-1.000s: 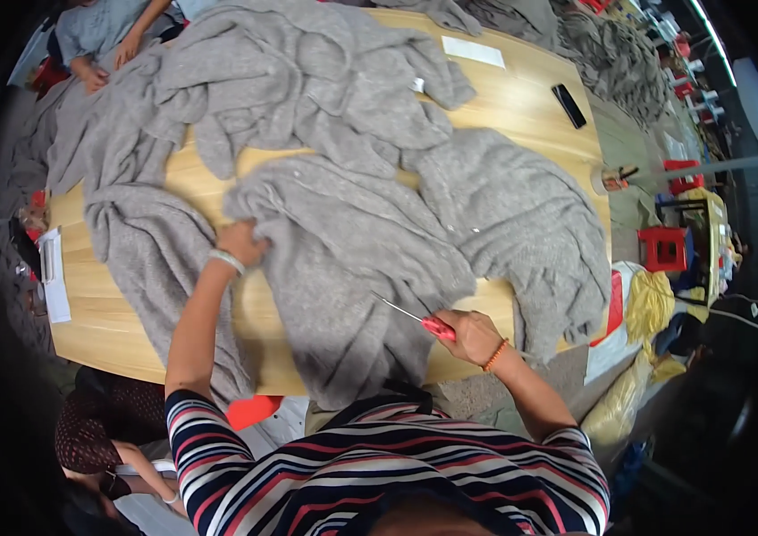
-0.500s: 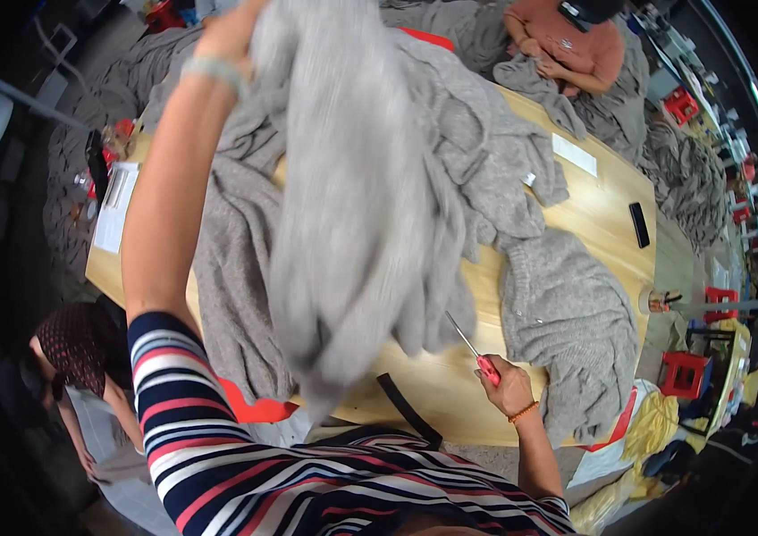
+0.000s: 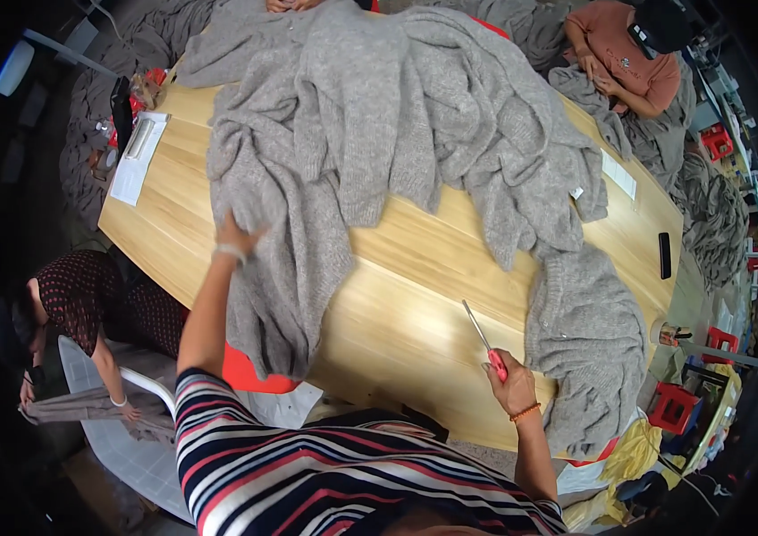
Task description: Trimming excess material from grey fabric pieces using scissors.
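Observation:
My left hand [image 3: 240, 239], blurred by motion, is over the grey knitted garment [image 3: 285, 259] at the table's left side. Its thumb and fingers look spread, and the garment hangs partly over the near edge. In my right hand [image 3: 515, 389] is a tool with a red-pink handle and a slim metal shaft [image 3: 475, 323]; its exact kind is unclear. The shaft points up and left above bare wood. To the right of that hand lies another folded grey knit [image 3: 585, 330]. More grey knitwear [image 3: 450, 107] is heaped across the far half of the table.
The wooden table [image 3: 415, 357] bears a clipboard with paper [image 3: 139, 159] at left, a white paper slip [image 3: 619, 174] and a black phone [image 3: 664, 255] at right. A person in a salmon shirt [image 3: 634, 71] handles knitwear at far right; another person [image 3: 84, 295] bends over a grey chair [image 3: 120, 447] at left.
The grey garment that my left hand held up high now lies on the far side of the table. My left hand has come down to the left-hand knit. My right hand keeps the tool.

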`<state>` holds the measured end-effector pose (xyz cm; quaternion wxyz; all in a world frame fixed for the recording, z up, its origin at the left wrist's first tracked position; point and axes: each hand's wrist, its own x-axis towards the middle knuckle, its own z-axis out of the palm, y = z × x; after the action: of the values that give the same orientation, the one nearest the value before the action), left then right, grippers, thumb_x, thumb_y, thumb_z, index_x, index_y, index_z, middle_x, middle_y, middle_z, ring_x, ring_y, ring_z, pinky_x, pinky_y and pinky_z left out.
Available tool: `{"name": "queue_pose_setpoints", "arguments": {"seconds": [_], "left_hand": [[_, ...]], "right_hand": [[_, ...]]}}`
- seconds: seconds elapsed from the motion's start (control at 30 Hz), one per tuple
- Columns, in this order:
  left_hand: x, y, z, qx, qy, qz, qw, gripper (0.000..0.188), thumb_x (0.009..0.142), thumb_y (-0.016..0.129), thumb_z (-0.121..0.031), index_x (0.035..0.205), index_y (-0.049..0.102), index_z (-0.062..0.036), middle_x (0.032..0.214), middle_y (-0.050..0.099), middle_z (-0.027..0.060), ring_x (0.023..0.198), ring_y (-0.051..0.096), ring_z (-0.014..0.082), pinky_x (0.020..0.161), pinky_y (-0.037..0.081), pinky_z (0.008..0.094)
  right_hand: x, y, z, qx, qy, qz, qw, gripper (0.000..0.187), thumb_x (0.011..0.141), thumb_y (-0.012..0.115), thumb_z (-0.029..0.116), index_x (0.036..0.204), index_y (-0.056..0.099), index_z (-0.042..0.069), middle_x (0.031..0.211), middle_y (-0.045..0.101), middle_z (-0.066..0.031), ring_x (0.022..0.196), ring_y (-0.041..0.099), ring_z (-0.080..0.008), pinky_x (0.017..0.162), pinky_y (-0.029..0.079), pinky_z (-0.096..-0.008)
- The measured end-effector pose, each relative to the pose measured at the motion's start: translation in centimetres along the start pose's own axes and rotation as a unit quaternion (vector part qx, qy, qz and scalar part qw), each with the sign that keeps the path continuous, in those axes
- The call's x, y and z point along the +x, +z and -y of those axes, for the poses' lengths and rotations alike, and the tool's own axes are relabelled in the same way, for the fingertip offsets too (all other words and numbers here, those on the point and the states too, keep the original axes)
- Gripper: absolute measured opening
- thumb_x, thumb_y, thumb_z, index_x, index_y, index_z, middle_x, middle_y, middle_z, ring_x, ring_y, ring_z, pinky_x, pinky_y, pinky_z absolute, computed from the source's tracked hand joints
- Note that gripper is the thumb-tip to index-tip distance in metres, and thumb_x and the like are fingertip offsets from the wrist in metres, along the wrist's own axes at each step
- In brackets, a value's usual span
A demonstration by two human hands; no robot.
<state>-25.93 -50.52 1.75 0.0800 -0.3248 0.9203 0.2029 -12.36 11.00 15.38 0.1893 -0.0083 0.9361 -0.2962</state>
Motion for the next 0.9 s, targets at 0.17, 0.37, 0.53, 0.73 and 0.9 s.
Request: {"name": "queue_pose_setpoints", "arguments": {"seconds": [0.17,0.37,0.53,0.73,0.9], "left_hand": [[-10.9,7.2,0.9,-0.027,-0.007,0.018,0.999,0.089,0.081,0.073,-0.048,0.140,0.039,0.0089,0.135,0.047,0.0356,0.127,0.047,0.0471,0.108,0.040,0.0454],[-25.6,13.5,-11.6,-0.344,0.008,0.241,0.907,0.103,0.078,0.077,-0.052,0.136,0.034,0.0209,0.132,0.051,0.0348,0.127,0.050,0.0418,0.109,0.039,0.0396],[-35.8,12.5,-18.2,-0.545,-0.014,0.527,0.652,0.069,0.089,0.073,-0.034,0.141,0.046,0.0012,0.125,0.062,0.0150,0.115,0.060,0.0276,0.100,0.047,0.0376],[-32.6,9.3,-13.4,-0.152,0.265,-0.332,0.892,0.037,0.080,0.074,-0.013,0.114,0.062,-0.0016,0.102,0.062,0.0161,0.097,0.059,0.0336,0.088,0.047,0.0394],[-25.9,12.7,-2.7,-0.516,-0.213,0.009,0.830,0.049,0.077,0.078,-0.012,0.122,0.060,-0.0015,0.109,0.066,0.0114,0.095,0.063,0.0266,0.088,0.050,0.0378]], "right_hand": [[1.3,1.7,-1.6,-0.104,0.004,-0.035,0.994,0.036,0.090,0.066,0.041,0.106,0.068,0.009,0.083,0.070,-0.0182,0.074,0.067,-0.0395,0.068,0.053,-0.0475],[2.5,1.0,-2.8,-0.187,0.041,0.026,0.981,0.053,0.085,0.067,0.054,0.073,0.068,0.003,0.069,0.066,-0.0219,0.065,0.065,-0.0413,0.062,0.051,-0.0497],[0.9,-1.7,-3.2,-0.051,0.068,0.024,0.996,0.052,0.083,0.073,0.048,0.069,0.065,-0.001,0.066,0.060,-0.0262,0.061,0.061,-0.0429,0.056,0.046,-0.0478],[-3.2,-1.1,-7.0,0.047,-0.045,-0.066,0.996,0.035,0.080,0.079,0.031,0.093,0.065,0.001,0.073,0.065,-0.0197,0.070,0.066,-0.0397,0.062,0.050,-0.0453],[-2.7,-2.4,-7.3,0.084,-0.107,-0.037,0.990,0.027,0.084,0.076,0.022,0.099,0.069,0.000,0.072,0.067,-0.0137,0.066,0.066,-0.0206,0.064,0.050,-0.0339]]}}
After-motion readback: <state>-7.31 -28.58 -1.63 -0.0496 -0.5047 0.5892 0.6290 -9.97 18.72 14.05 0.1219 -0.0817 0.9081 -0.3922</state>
